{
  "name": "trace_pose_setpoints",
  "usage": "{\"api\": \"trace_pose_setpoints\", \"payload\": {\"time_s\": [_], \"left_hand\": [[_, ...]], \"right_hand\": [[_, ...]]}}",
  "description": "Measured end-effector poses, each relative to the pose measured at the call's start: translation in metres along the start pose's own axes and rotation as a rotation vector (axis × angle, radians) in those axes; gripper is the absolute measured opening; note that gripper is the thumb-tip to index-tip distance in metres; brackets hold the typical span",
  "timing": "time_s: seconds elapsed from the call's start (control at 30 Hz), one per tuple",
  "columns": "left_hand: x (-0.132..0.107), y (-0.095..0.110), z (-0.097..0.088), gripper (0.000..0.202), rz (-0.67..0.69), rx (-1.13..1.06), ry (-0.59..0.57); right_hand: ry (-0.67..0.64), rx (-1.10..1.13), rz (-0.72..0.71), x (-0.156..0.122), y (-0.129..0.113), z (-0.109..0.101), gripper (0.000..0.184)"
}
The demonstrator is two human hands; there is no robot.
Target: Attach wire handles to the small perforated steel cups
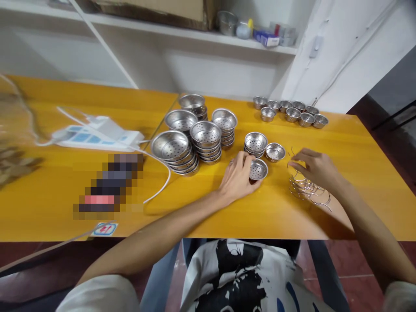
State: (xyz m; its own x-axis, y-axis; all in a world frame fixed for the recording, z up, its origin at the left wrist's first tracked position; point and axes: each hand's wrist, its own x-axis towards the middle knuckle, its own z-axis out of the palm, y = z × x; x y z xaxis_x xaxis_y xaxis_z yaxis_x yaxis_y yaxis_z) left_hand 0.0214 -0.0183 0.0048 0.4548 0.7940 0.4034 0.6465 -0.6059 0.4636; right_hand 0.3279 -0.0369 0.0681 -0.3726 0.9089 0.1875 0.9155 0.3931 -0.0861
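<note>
My left hand [238,177] is wrapped round the left side of a small perforated metal cup [259,170], which sits on or just above the table; its fingertips are partly hidden. Right behind it stand a short stack of the same cups [256,142] and a single cup [275,152]. My right hand [308,164] is over a loose heap of thin curved metal wires [307,189]. Its thumb and forefinger are pinched together on a thin wire, whose end shows above the fingertips.
Several taller stacks of perforated cups [205,135] stand left of centre. More small cups [293,115] are grouped at the back right. A white power strip [97,135] with cables and a blurred-out item [112,184] lie on the left. A shelf [182,32] runs behind the table.
</note>
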Motion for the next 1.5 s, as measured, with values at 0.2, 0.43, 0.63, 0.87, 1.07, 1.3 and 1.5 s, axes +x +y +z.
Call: {"api": "trace_pose_setpoints", "payload": {"time_s": [0.2,0.43,0.63,0.87,1.07,1.3,1.5], "left_hand": [[-0.005,0.0,-0.002,0.087,0.018,0.06,0.131],[-0.003,0.012,-0.004,0.065,0.365,-0.233,0.243],[0.002,0.026,-0.002,0.094,0.36,-0.503,0.33],[0.004,0.019,-0.019,0.067,0.347,-0.429,0.44],[0.003,0.02,-0.02,0.062,0.334,-0.416,0.402],[0.0,0.023,-0.019,0.063,0.281,-0.398,0.274],[-0.001,0.013,-0.014,0.047,0.186,-0.29,0.288]], "right_hand": [[-0.248,-0.376,-0.041,0.1,-0.033,0.003,0.046],[0.052,-0.29,-0.116,0.061,-0.01,-0.037,0.04],[0.379,0.037,-0.342,0.031,-0.088,-0.03,0.033],[0.39,0.503,-0.483,0.037,-0.089,-0.029,0.024],[0.225,0.481,-0.625,0.034,-0.08,-0.023,0.029],[0.117,0.712,-0.48,0.023,-0.064,-0.003,0.045],[0.166,1.008,-0.251,-0.003,-0.017,-0.012,0.05]]}}
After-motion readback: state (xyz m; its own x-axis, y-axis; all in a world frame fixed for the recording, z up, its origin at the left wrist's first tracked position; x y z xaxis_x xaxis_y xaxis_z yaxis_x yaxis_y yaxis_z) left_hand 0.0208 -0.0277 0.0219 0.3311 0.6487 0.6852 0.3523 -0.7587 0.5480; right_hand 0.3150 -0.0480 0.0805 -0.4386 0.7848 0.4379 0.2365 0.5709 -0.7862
